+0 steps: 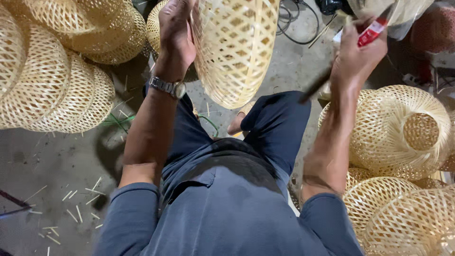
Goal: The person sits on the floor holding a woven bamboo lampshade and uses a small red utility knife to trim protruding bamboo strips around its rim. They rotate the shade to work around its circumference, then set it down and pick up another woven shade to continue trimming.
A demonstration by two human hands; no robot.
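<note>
Head view, person seated, looking straight down. Nearest: blue shirt (227, 208) and dark trousers (279, 123), sleeves pushed to the elbows. Loose bamboo splinters (78, 213) lie on the concrete floor (57, 156), well below and left of the left fingers.

Left hand (176, 33): wristwatch (168, 86) on the wrist; fingers closed on the rim of a woven bamboo shade (234, 47), which hangs tilted just to the right of them, between the two hands and above the knees. The fingertips are hidden behind the weave.

Right hand (358, 54): fingers clamped around a dark-bladed tool (315, 87) with a red handle end (372, 32); the blade slants down and left from the fist, tip clear of the shade.

Surroundings: a stack of finished woven shades (52, 80) left of the left hand; more shades (403, 137) below and right of the right forearm, one showing its round top opening. Beyond the fingers, black cables (294, 23) on the floor, partly hidden by the held shade. A clear plastic bag (403, 12) lies past the right hand.
</note>
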